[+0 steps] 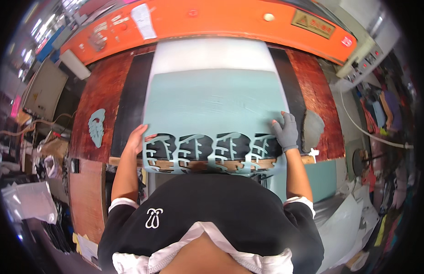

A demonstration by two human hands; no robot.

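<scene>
A pale green sheet (pixel 212 98) lies on the machine bed in front of me. Its near end is a lattice of cut-out openings (pixel 232 146) with thin ribs between them, and this end droops over the bed's front edge. My bare left hand (pixel 139 138) is closed on the sheet's left edge beside the openings, thumb over the top. At the opposite edge my right hand (pixel 288 132), in a grey glove with bare fingertips, holds the sheet with thumb and forefinger apart. The fingers under the sheet are hidden.
Beyond the sheet, a white board (pixel 212 52) runs under an orange machine beam (pixel 212 20). A cut green piece (pixel 97 128) lies on the red-brown bed at left. A grey rounded stack (pixel 313 129) sits right of my gloved hand. Clear plastic sheeting (pixel 347 226) lies low at right.
</scene>
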